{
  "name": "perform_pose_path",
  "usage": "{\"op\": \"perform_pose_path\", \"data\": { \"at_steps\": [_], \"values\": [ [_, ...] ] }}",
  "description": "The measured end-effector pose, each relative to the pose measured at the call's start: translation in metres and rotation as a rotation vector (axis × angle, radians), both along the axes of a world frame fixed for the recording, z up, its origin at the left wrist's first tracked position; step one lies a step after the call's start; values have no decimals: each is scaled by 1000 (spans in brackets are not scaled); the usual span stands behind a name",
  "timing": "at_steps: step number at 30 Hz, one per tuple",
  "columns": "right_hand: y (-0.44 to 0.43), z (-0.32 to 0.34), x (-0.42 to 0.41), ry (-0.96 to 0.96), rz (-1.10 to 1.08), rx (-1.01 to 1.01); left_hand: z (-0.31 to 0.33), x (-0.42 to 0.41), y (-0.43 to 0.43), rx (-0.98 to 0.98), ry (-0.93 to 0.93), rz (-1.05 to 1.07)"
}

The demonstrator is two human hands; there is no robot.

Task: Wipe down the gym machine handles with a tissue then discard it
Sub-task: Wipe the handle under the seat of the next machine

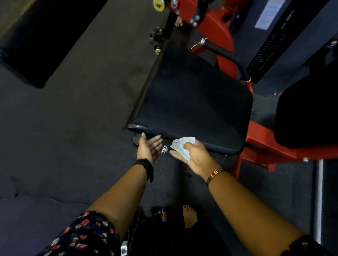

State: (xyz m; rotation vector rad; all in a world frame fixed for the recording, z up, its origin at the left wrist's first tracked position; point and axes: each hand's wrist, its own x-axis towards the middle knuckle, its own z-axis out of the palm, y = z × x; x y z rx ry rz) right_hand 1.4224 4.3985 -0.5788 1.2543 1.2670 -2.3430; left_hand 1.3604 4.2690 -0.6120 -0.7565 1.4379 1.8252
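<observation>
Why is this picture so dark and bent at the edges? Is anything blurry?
Head view: the light is dim, so the seat pad and floor go almost black, and the tissue pinched in the right hand is the brightest spot. The wide lens tilts and bows the red frame near the edges. The left hand looks slightly soft.

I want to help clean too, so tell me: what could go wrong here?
1. The tissue is crumpled small and lies in the right hand under just the thumb, so it might slip to the floor.
2. The shiny handle end sits low under the seat pad in dim light, with the left hand beside it. Parts could be missed, or knuckles bumped on the pad.
</observation>
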Motion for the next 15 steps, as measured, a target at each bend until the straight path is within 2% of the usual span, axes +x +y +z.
{"op": "perform_pose_path", "data": {
  "at_steps": [2, 5, 6, 11, 15],
  "values": [
    [-7, -18, -8, 44, 92, 263, -12, 2, 6, -4, -19, 24],
    [-10, -41, -11, 137, 434, 944, -29, 0, 15, -5, -10, 99],
    [-12, -46, -11, 184, 537, 1068, -34, -1, 16, -4, -3, 117],
    [-33, -85, -4, 232, 1053, 1378, -56, -6, 14, 62, -43, 149],
    [-28, -115, 26, 308, 1250, 1773, -69, -1, 13, 114, -83, 226]
  ]
}}
